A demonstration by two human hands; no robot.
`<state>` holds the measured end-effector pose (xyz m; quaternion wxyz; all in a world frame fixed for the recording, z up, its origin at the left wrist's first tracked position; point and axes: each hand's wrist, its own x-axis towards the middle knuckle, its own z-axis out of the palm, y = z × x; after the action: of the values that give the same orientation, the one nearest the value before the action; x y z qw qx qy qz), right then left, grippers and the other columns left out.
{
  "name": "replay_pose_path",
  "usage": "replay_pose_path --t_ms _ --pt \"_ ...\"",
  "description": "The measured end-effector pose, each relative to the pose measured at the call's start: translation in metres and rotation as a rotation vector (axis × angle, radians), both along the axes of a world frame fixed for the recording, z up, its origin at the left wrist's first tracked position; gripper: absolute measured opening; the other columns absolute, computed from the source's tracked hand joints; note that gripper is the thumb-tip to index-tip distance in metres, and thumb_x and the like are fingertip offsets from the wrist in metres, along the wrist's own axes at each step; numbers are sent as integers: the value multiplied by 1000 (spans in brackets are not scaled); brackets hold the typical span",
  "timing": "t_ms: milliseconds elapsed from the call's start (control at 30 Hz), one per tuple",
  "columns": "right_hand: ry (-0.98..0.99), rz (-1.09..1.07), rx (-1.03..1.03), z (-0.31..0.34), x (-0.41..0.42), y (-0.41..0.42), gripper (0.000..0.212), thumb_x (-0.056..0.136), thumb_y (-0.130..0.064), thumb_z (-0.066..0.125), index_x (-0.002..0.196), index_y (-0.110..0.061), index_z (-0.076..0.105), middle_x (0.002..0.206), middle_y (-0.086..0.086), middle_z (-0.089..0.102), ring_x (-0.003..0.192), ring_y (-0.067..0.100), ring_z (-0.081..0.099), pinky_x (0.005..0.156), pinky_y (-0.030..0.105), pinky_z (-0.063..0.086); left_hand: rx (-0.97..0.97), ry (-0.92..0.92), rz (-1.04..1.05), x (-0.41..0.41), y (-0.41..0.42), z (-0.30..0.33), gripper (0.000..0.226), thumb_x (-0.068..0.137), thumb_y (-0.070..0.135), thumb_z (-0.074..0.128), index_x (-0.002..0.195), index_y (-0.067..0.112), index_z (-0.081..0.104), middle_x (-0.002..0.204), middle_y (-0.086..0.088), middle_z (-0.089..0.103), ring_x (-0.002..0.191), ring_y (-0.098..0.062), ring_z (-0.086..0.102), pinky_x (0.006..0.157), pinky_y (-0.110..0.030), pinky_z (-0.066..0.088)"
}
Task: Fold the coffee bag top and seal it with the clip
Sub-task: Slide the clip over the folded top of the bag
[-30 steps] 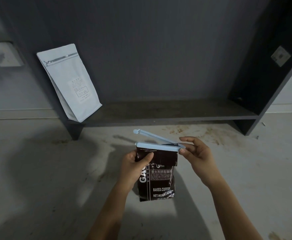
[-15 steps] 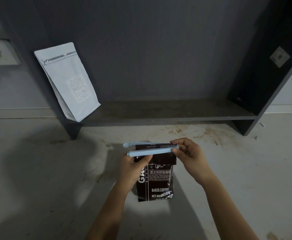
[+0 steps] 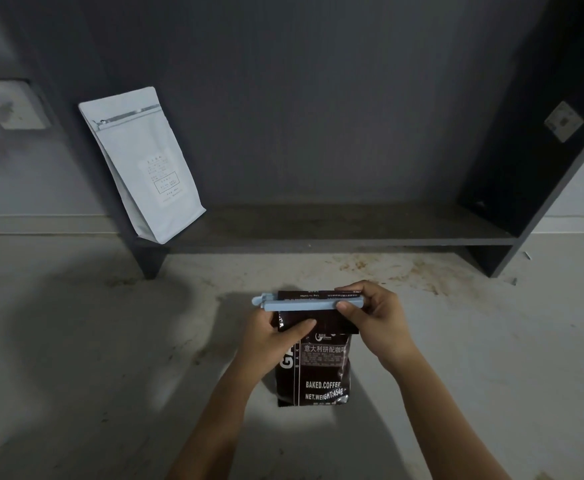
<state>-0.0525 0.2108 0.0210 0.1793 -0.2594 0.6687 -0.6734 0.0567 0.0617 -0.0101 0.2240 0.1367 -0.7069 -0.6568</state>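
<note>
Centrally, dark coffee bag (image 3: 313,365) held upright above floor (image 3: 76,341), top folded down under pale blue clip (image 3: 304,304); left hand (image 3: 273,341) grip clamped on bag's upper left side, right hand (image 3: 375,318) grip pinching clip's right end together.

— Where's the clip (image 3: 304,304)?
— Across the folded top of the coffee bag (image 3: 313,368), between the left hand (image 3: 272,336) and right hand (image 3: 375,318).
— And behind?
— A shelf (image 3: 335,226), with another bag (image 3: 141,161) leaning at its left end.
</note>
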Motion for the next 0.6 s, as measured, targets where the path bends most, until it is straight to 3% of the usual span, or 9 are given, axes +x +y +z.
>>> replay_pose_path --t_ms 67,167,233,333,400,500,533,600 --pt "10 -10 9 0 1 0 26 77 2 67 71 -23 69 63 -4 72 60 11 67 53 22 55 127 30 9 2 -2 -1 37 62 41 79 98 36 69 98 4 77 97 -17 71 77 -28 58" --pt "15 -17 23 0 1 0 26 77 1 67 70 -24 69 63 -6 73 60 11 68 52 21 55 324 168 20 3 -5 0 38 70 37 74 104 20 69 101 -5 75 98 -24 69 80 -30 57" --pt "11 -18 39 2 1 1 23 77 0 68 71 -23 69 63 -3 73 61 13 68 52 23 56 325 185 24 3 -6 2 33 76 30 70 103 10 69 98 -9 75 94 -30 69 80 -37 56" --pt "25 26 79 8 -2 5 18 77 -5 70 76 -23 70 72 1 73 67 17 70 54 24 56 278 197 57 3 -5 1 14 81 16 65 92 18 74 87 -2 78 82 -19 73 71 -27 58" --pt "130 64 161 15 -3 8 18 77 -11 71 81 -29 70 80 -5 73 71 6 68 58 17 53 265 206 76 4 -3 1 12 82 13 67 88 20 75 82 2 78 78 -14 73 67 -22 57" --pt "453 57 371 26 0 3 22 75 -28 73 95 -31 68 90 -20 67 82 -8 60 69 5 45 273 203 104 4 -2 1 13 77 15 64 84 18 74 78 2 78 73 -12 72 65 -21 57" --pt "559 45 428 29 2 -1 27 74 -33 73 100 -29 67 91 -19 67 85 -5 60 75 10 45 274 202 118 3 -2 0 12 76 15 64 83 18 74 75 2 77 71 -12 72 64 -20 57" --pt "695 11 505 32 10 -11 30 73 -38 71 101 -26 68 94 -9 69 92 12 60 86 31 46 280 205 143 3 -1 0 11 76 13 63 84 13 71 72 3 76 68 -11 71 63 -20 57"
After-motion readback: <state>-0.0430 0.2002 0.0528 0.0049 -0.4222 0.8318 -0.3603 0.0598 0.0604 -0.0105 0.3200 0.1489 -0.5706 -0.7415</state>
